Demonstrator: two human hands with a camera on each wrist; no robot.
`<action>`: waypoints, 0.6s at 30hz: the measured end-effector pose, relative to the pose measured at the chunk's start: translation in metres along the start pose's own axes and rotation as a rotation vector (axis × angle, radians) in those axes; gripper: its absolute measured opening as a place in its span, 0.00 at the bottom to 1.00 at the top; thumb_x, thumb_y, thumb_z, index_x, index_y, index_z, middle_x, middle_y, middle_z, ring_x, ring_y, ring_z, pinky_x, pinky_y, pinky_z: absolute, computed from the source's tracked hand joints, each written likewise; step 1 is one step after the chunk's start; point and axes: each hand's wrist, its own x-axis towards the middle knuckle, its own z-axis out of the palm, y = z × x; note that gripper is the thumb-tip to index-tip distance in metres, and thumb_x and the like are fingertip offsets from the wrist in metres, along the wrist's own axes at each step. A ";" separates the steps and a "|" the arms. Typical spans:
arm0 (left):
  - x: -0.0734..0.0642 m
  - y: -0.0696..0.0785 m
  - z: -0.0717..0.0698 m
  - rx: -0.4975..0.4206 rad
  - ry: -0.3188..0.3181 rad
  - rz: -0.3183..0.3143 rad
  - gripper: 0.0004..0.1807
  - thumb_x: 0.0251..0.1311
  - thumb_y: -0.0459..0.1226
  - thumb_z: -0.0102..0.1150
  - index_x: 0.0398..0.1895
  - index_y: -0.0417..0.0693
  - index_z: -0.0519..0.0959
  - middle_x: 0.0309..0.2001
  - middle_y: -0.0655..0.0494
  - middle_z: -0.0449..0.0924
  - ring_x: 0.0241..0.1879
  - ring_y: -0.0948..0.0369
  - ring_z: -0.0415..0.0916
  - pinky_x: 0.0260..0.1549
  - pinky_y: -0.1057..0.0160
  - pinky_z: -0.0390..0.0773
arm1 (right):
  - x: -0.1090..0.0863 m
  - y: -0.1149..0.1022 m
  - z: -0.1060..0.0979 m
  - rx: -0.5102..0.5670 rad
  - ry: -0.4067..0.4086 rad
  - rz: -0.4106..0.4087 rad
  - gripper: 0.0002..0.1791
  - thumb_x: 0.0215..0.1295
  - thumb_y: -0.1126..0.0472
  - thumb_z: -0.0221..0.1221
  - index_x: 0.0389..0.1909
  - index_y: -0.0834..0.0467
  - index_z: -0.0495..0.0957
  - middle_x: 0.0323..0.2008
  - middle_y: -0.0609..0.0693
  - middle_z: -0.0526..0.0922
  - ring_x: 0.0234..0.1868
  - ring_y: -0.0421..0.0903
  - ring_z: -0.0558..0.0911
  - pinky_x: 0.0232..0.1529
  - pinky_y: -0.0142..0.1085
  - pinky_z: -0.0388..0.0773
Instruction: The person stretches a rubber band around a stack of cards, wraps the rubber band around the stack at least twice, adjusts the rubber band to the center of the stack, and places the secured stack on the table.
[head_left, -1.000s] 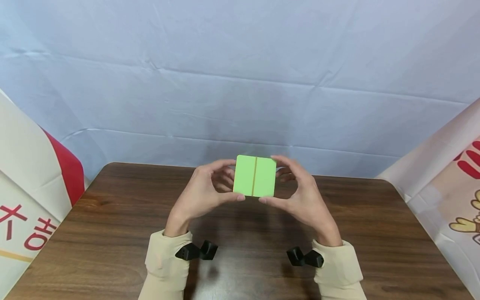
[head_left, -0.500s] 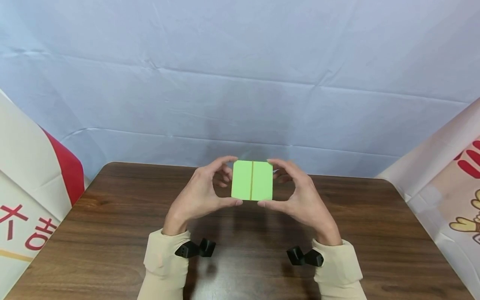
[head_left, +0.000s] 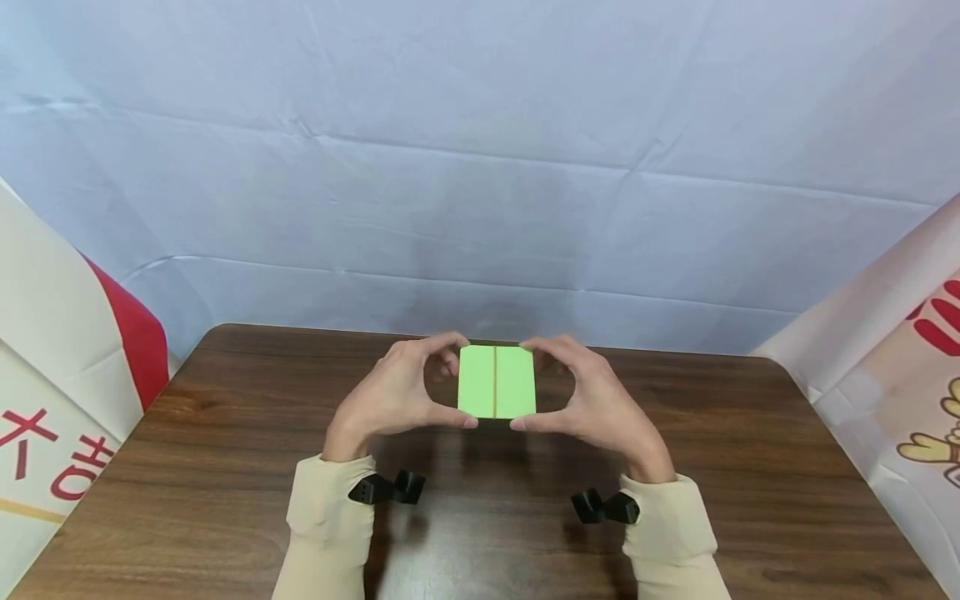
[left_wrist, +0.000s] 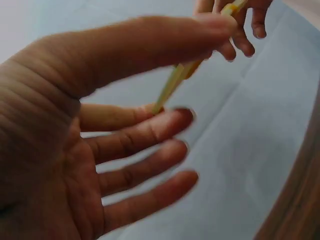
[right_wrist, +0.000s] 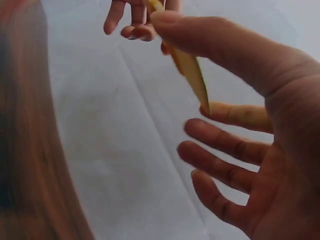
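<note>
A thin bright green square card (head_left: 476, 382), rounded at its corners, is held between both hands in the head view. A narrow tan band (head_left: 495, 382) like a rubber band runs down its middle. My left hand (head_left: 393, 392) pinches its left edge by the corners, thumb at the near edge and index finger at the far one. My right hand (head_left: 600, 404) pinches the right side the same way. Both wrist views show the card edge-on (left_wrist: 171, 85), with the other fingers of each hand spread away from it. The card's underside is hidden in the head view.
A dark brown wooden table (head_left: 247, 417) lies below the hands. Pale blue cloth (head_left: 480, 167) hangs behind it, with printed white cloth (head_left: 52, 375) at the left and more printed cloth (head_left: 885, 417) at the right. Black wrist cameras (head_left: 386, 487) sit at the sleeve cuffs.
Both hands have brought the green card down and slightly left in the head view, closer to the person. It now looks flatter to the camera; the pinch at its corners is kept.
</note>
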 end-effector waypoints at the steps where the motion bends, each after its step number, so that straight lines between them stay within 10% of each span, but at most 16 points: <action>1: 0.001 -0.003 0.002 0.021 -0.018 -0.023 0.44 0.34 0.45 0.88 0.59 0.50 0.76 0.37 0.62 0.81 0.40 0.62 0.79 0.45 0.59 0.80 | 0.001 0.003 0.003 0.001 -0.024 0.020 0.48 0.38 0.47 0.84 0.64 0.50 0.75 0.48 0.40 0.78 0.50 0.44 0.77 0.50 0.45 0.77; 18: 0.015 -0.056 0.050 0.207 -0.261 -0.328 0.45 0.39 0.47 0.86 0.63 0.44 0.76 0.46 0.54 0.78 0.42 0.57 0.74 0.47 0.48 0.76 | 0.010 0.053 0.059 -0.079 -0.288 0.259 0.46 0.45 0.47 0.81 0.64 0.60 0.74 0.45 0.47 0.79 0.46 0.47 0.76 0.49 0.44 0.77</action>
